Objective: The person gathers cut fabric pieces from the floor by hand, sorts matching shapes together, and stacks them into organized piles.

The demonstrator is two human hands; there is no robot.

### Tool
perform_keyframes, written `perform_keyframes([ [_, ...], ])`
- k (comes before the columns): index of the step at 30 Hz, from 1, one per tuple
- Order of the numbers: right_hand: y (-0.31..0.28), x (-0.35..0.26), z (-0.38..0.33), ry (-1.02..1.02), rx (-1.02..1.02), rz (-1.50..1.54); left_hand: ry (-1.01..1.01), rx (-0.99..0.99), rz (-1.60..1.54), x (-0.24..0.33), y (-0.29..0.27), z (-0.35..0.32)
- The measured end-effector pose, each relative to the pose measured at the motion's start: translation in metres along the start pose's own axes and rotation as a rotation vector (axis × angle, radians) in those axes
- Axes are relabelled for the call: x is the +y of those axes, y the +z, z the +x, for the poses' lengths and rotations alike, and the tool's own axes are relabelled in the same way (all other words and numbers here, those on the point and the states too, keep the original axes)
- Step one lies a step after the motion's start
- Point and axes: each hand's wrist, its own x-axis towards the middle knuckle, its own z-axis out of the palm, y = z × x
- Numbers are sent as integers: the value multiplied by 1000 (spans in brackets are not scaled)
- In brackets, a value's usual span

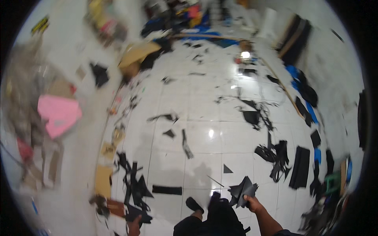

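Note:
My right hand (253, 203) grips a fanned stack of black cut sheet pieces (241, 189) with pointed corners, thumb on top. At the lower left, my left hand (135, 225) is closed on more black cut pieces (138, 214), its fingers partly hidden and blurred. Beside that hand lies a brown flat piece (117, 207). A small black triangle (228, 169) and a black rectangular strip (167, 190) lie on the white tiled floor in front of me. My dark-covered foot (193, 204) stands between the hands.
Black scraps (134, 183) lie in a heap at left, with tangled offcuts (277, 157) at right beside a long black panel (300, 167). A pink sheet (59, 115) shows far left. A green plastic stool (332, 183) stands at right; blurred piles (193, 15) fill the far end.

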Motion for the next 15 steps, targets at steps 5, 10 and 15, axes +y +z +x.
perform_keyframes([
  [5, -54, 98, -134, -41, 158, 323, 150, -150, 419, 65, 53, -38],
  [10, -77, 192, -274, -231, 367, 587, 158, -519, 416, 36, 163, -54],
  [15, -109, 311, -406, -509, 635, 718, 152, -921, 559, -22, 284, -123],
])
